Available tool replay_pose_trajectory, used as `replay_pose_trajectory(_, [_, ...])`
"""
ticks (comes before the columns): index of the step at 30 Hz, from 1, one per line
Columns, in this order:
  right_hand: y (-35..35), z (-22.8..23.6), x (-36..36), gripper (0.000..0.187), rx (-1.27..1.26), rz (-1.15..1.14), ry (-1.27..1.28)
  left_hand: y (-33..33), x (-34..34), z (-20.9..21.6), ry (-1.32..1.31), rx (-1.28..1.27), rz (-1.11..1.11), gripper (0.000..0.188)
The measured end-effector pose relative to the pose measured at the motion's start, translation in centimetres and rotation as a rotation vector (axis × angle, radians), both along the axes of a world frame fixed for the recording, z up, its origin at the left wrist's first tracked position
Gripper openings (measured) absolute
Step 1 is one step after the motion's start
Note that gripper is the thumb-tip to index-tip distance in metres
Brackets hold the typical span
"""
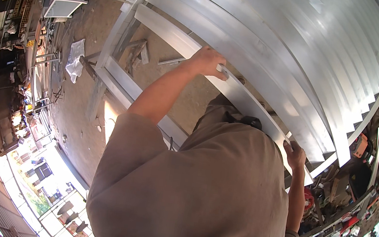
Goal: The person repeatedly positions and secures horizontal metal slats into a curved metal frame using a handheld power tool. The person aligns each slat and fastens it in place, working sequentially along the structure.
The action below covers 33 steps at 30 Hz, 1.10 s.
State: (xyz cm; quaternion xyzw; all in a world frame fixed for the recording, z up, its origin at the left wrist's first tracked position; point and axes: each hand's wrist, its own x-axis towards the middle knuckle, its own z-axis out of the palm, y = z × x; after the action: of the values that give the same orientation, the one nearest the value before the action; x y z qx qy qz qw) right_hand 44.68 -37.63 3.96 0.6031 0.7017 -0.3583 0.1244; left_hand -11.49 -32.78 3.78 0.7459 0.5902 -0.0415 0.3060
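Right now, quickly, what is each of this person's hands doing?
Left hand: closed, holding the long silvery metal slat by its edge.
Right hand: closed, fingers curled on the same slat nearer its other end.

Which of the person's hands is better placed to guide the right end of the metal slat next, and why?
Probably the right hand: it grips the metal slat close to that end, while the left hand grips nearer the middle.
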Motion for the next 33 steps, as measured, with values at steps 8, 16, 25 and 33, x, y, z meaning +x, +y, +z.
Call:
replay_pose_trajectory(8, [1.5,0.2,-3.2,0.067,-0.125,-0.018,-0.067,2.6,-1.9,0.5,0.057,-0.129,0.008,0.062])
replay_pose_trajectory(16, [1.6,-1.5,-3.9,0.074,-0.169,-0.116,-0.006,1.6,1.2,-1.2,-0.091,0.038,-0.116,0.064])
replay_pose_trajectory(25, [-2.6,-1.2,-3.4,0.041,0.454,-0.284,0.033,0.7,6.6,-3.8,0.019,0.184,-0.121,0.058])
replay_pose_trajectory(33, [-9.1,-2.6,-0.4,0.067,0.332,-1.888,0.174,0.9,6.1,-4.6,0.071,0.132,-0.109,0.060])
